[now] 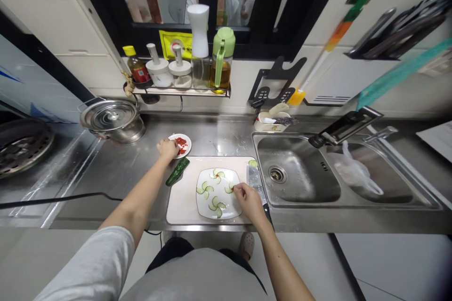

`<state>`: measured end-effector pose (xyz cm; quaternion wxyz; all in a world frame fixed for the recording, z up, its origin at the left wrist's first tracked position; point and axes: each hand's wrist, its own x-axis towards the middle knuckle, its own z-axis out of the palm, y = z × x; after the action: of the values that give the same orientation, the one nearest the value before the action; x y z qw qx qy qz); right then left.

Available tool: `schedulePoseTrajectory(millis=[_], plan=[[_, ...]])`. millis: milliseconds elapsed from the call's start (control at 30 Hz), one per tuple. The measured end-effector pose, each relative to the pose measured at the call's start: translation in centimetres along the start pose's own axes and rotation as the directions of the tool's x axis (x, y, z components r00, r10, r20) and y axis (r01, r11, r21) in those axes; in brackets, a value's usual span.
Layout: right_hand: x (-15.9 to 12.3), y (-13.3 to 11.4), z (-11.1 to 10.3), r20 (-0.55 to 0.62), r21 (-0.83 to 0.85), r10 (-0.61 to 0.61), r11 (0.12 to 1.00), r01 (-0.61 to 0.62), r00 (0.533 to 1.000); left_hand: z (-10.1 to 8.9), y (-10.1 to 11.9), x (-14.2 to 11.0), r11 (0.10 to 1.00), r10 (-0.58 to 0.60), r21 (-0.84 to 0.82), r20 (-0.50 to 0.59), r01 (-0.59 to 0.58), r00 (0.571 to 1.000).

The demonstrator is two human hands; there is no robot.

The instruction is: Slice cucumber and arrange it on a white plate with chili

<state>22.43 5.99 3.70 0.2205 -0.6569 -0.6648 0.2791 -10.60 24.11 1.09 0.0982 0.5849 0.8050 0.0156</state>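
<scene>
Cucumber slices [216, 207]: right hand [248, 198] bent over plate [231, 210], left hand [167, 149] curled at dish [188, 141], both grips indiscernible; knife [253, 176] beside sink [300, 169].

We have a squarish white plate [221, 191] with rounded corners and a thin dark rim, lying flat on the cutting board [181, 202]. On it we see thin, green-edged cucumber slices [205, 190], arranged in four pinwheels; the far one bears red at its middle. By the board's far left corner we have a small round white dish [188, 143], holding loosely scattered chopped red bits [181, 141].
</scene>
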Motion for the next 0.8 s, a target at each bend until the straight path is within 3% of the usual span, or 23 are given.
schedulePoseTrajectory(millis=[267,400,533,700,800], plan=[[-0.1,0.4,0.0,-0.01,0.007,0.017,1.0,-0.017,1.0,0.9,0.1,0.9,0.972,-0.128,-0.191,0.058,0.137,0.99],[-0.2,0.4,0.0,-0.017,0.01,0.017,1.0,-0.017,1.0,0.3,0.0,0.4,0.943,-0.155,-0.295,0.013,0.152,0.988],[-0.2,0.2,0.1,-0.021,0.027,0.007,1.0,-0.007,1.0,-0.1,0.7,-1.5,0.787,-0.144,-0.611,-0.038,0.091,0.989],[-0.3,-0.4,0.3,-0.022,0.062,-0.025,0.998,0.026,0.999,0.2,2.7,-6.9,0.477,0.05,-0.875,-0.073,-0.089,0.996],[-0.3,-1.0,0.6,-0.018,0.088,-0.05,0.995,0.052,0.999,0.6,3.8,-11.3,0.439,0.157,-0.893,-0.037,-0.104,0.987]])
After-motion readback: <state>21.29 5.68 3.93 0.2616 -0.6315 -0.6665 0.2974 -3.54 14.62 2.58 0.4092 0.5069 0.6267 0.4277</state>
